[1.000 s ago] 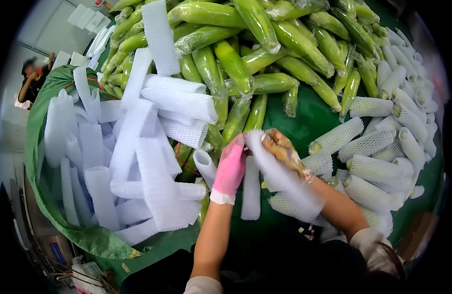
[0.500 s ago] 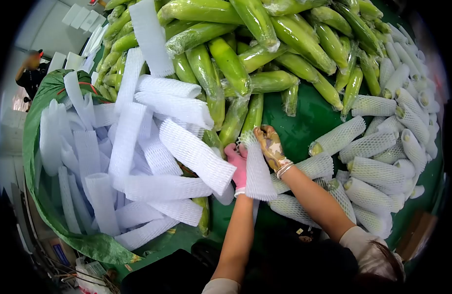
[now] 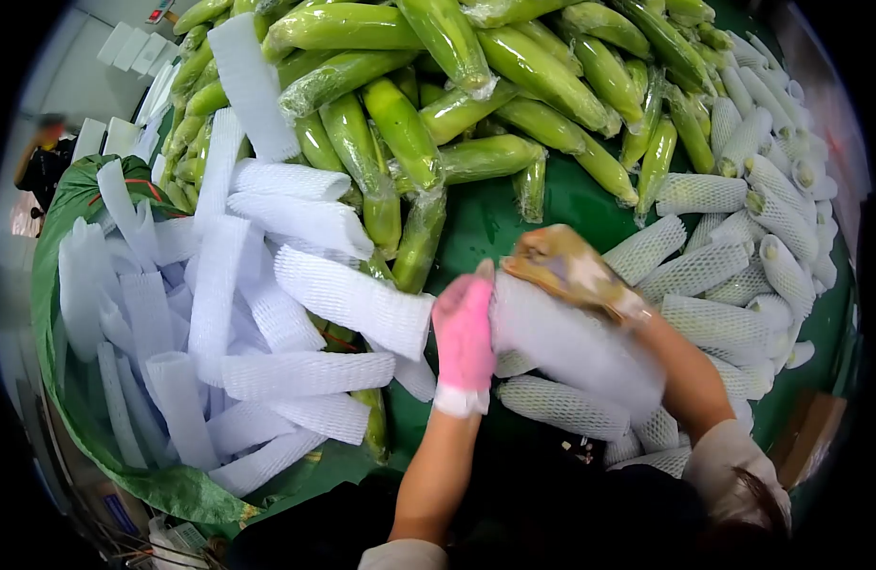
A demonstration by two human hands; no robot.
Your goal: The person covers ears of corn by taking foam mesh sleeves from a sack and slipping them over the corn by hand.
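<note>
My left hand (image 3: 465,332), in a pink glove, is closed with its fingertips at the left end of a white foam net sleeve (image 3: 579,350). My right hand (image 3: 569,268), in a stained tan glove, curls closed over the upper end of the same sleeve. Motion blurs the sleeve, which slants down to the right beneath my right forearm. Whether corn sits inside it, I cannot tell. Beyond my hands lies a heap of plastic-wrapped green corn (image 3: 400,133). Several sleeved ears (image 3: 566,407) lie just below the sleeve I hold.
At left, a green sack (image 3: 50,313) is full of loose foam sleeves (image 3: 215,304). Sleeved corn (image 3: 718,328) is piled along the right of the green table (image 3: 490,223). A cardboard piece (image 3: 810,437) stands at lower right. Another person (image 3: 47,161) is far off at upper left.
The sleeve has swung from hanging downward to slanting right. My right hand has turned over its upper end. One ear just beyond my hands no longer shows on the heap. The view has shifted slightly.
</note>
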